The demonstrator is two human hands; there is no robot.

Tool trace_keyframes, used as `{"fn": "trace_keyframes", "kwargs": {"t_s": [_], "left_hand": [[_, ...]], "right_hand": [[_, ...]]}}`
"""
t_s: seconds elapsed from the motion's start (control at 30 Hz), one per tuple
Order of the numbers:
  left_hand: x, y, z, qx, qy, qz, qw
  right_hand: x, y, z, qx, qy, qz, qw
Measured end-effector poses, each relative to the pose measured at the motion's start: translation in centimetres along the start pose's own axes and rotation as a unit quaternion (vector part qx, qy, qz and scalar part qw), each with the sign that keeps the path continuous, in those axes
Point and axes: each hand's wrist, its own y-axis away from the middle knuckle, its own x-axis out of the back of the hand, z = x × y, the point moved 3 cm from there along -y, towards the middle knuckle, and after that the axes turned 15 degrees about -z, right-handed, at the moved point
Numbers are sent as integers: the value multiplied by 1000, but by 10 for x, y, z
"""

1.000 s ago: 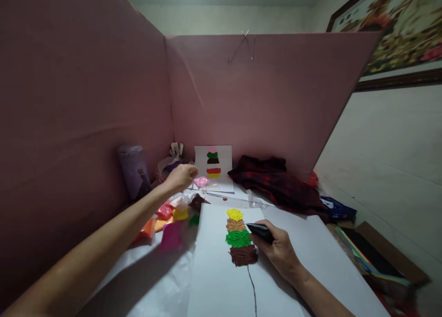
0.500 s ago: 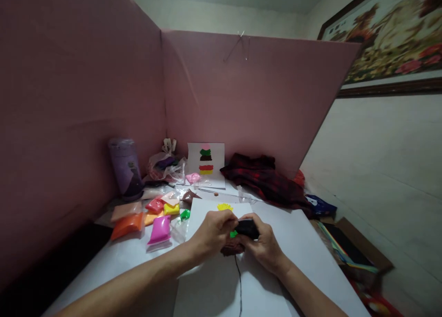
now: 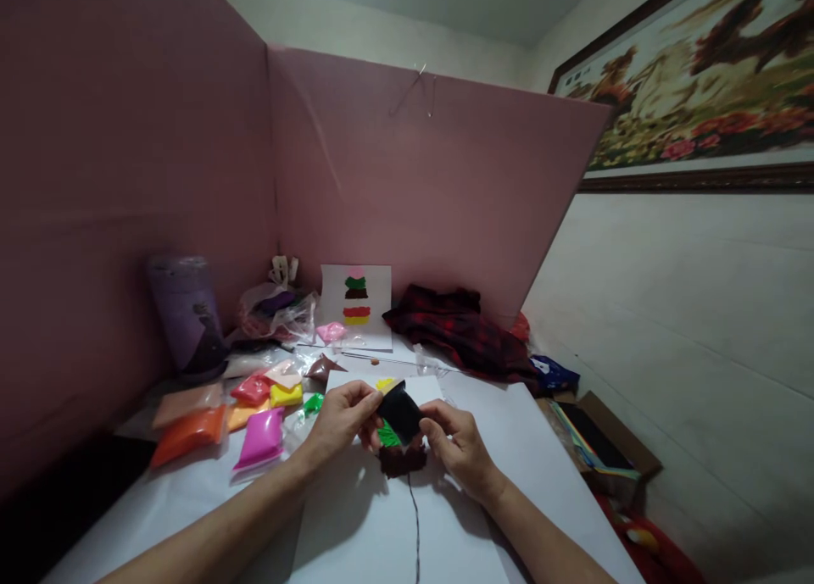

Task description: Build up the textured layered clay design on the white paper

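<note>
Black packet (image 3: 403,413) at lower centre of the frame, pinched at opposite edges by left grip (image 3: 337,419) and right grip (image 3: 464,453). Best held raised and only lightly squeezed, so that the green patch (image 3: 387,435) beneath is not smeared.

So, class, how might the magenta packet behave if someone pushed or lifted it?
The magenta packet would probably give when pushed, since it looks plump inside thin film. Its glossy wrapper may slide a little under fingers. Lying on a broad side, it seems unlikely to roll or tip.
</note>
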Motion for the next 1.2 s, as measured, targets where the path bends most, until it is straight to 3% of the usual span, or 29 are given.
{"fn": "trace_keyframes", "kwargs": {"t_s": [0.2, 0.37, 0.53, 0.73, 0.9, 1.0, 1.07, 1.1, 1.2], "left_hand": [[-2, 1, 1, -6, -18, -25, 1000], [-11, 8, 1, -20, -112, -61, 992], [-17, 15, 3, -56, -209, -104, 971], [-15, 17, 3, -84, -309, -75, 944], [-12, 14, 11, -85, -373, -53, 923], [13, 12, 45, -64, -495, 56, 865], [41, 11, 71, 20, -625, 127, 770], [56, 11, 80, 80, -687, 131, 711], [101, 17, 94, 130, -715, 137, 673]], "right_hand": [[-2, 1, -3, 3, -21, 6, 1000], [-6, 2, -8, 34, -90, 10, 995], [-7, 4, -15, 43, -7, -56, 997], [-6, 8, -22, 81, 45, -42, 995], [-11, 5, -24, 30, 64, -36, 997], [-11, 3, -25, 3, 27, -24, 999], [-11, 3, -25, -10, 7, -8, 1000], [-10, 3, -24, -13, 0, 0, 1000], [-9, 3, -21, -15, -22, 18, 999]]}}
